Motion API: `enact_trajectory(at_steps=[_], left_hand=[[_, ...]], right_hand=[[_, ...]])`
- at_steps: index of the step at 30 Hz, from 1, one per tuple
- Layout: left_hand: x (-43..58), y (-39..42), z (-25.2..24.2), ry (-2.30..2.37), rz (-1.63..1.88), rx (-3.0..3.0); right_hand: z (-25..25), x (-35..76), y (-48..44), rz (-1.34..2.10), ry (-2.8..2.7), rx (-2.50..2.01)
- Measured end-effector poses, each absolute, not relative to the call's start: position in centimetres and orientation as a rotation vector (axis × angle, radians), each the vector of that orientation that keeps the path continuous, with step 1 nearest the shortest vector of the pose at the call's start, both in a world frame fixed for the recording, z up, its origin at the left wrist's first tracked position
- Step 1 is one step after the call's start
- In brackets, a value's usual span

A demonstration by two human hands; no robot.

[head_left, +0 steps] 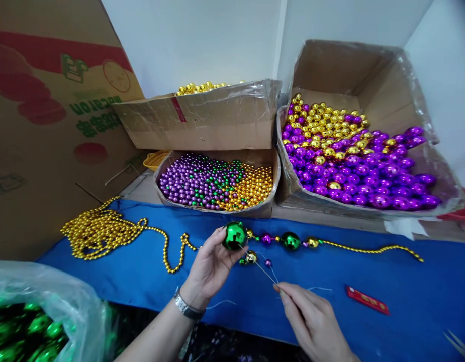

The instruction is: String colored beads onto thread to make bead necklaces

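Between its thumb and fingers, my left hand (pixel 213 264) grips a large shiny green ball bead (pixel 236 236). My right hand (pixel 311 314) pinches a thin needle (pixel 263 270), whose tip reaches the green bead; whether it is inside the hole I cannot tell. A pale thread hangs near the needle, with a small purple bead (pixel 268 263) close to it. Just below the green bead are a gold bead (pixel 251 257) and a small green one. To the right lies a strung row with a purple bead (pixel 266 239), another large green bead (pixel 291 241) and a gold bead (pixel 312 243).
A heap of gold bead chain (pixel 100 234) lies left on the blue cloth (pixel 142 281). Behind stand a box of small mixed beads (pixel 217 181) and a box of purple and gold balls (pixel 353 161). A red packet (pixel 367 300) lies right; a bag of green balls (pixel 32 327) stands front left.
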State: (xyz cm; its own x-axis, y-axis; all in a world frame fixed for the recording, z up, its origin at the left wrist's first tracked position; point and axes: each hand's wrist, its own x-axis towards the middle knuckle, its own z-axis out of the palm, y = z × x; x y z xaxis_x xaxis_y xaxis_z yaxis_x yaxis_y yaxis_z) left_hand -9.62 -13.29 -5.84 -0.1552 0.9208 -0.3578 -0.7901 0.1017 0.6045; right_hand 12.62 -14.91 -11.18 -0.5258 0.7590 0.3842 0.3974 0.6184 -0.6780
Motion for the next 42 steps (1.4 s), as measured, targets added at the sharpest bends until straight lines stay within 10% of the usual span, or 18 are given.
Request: enact_trajectory(at_steps=[20, 42], left_hand=[[-7.6, -12.8, -5.6, 0.848, 1.707, 0.025], [-12.3, -8.0, -2.0, 1.331, 1.407, 1.438]], right_hand=[[-11.2, 11.8, -15.5, 0.634, -2.226, -0.937], [-11.3, 12.8, -13.7, 0.520, -2.052, -0.955]])
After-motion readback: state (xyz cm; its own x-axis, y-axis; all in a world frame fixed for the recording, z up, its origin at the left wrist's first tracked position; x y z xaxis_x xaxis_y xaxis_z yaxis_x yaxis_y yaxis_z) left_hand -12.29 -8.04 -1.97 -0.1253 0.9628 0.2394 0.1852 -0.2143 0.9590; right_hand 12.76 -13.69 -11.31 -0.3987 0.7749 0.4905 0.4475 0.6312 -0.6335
